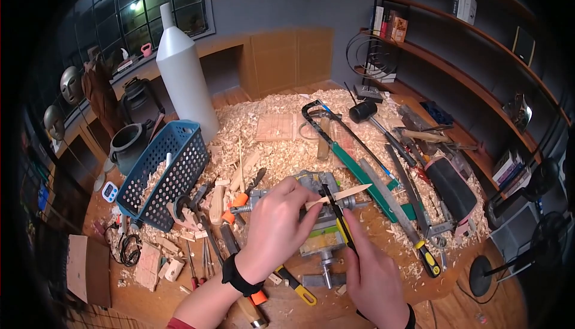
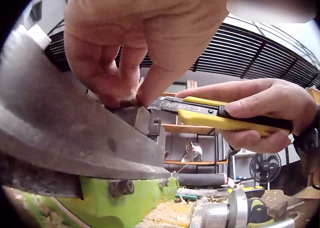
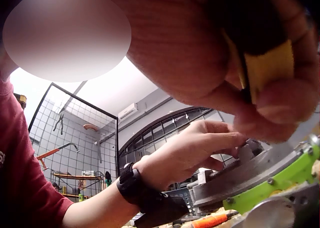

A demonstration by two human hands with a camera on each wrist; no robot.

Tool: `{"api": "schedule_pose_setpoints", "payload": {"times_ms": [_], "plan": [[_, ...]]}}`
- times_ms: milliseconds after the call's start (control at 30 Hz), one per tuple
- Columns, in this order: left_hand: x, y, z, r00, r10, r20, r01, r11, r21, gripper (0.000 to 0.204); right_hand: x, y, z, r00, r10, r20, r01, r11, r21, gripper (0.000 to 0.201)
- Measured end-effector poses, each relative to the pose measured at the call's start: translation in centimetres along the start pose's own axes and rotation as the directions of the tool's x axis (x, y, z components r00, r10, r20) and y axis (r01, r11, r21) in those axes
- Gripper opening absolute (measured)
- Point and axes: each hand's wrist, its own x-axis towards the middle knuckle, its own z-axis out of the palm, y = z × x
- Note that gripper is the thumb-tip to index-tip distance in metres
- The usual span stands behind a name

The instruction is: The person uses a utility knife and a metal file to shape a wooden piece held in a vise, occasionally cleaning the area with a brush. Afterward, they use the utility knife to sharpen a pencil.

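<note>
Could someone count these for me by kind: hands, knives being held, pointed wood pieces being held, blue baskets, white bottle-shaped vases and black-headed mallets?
Hands: 2, left hand and right hand
Held knife: 1
Held pointed wood piece: 1
Blue basket: 1
White vase: 1
Black-headed mallet: 1
Total: 7

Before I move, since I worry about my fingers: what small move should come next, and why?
Probably slide the knife lightly toward the pointed end of the wooden strip: it crosses the strip close to the left hand pinching it, so that leads away from those fingers.
</note>
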Motion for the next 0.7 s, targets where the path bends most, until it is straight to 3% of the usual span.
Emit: {"api": "schedule_pose_setpoints", "payload": {"times_ms": [533, 700], "plan": [[0.4, -0.3, 0.3, 0.999, 0.049, -0.013, -0.049, 0.999, 0.005, 0.008, -0.2, -0.8, 0.2, 0.999, 0.01, -0.051, -0.015, 0.995, -0.101, 0.066], [0.4, -0.4, 0.5, 0.997, 0.072, -0.038, -0.072, 0.997, 0.01, 0.007, -0.4, -1.1, 0.8, 0.996, -0.006, -0.09, -0.018, 0.964, -0.266, 0.068]]}}
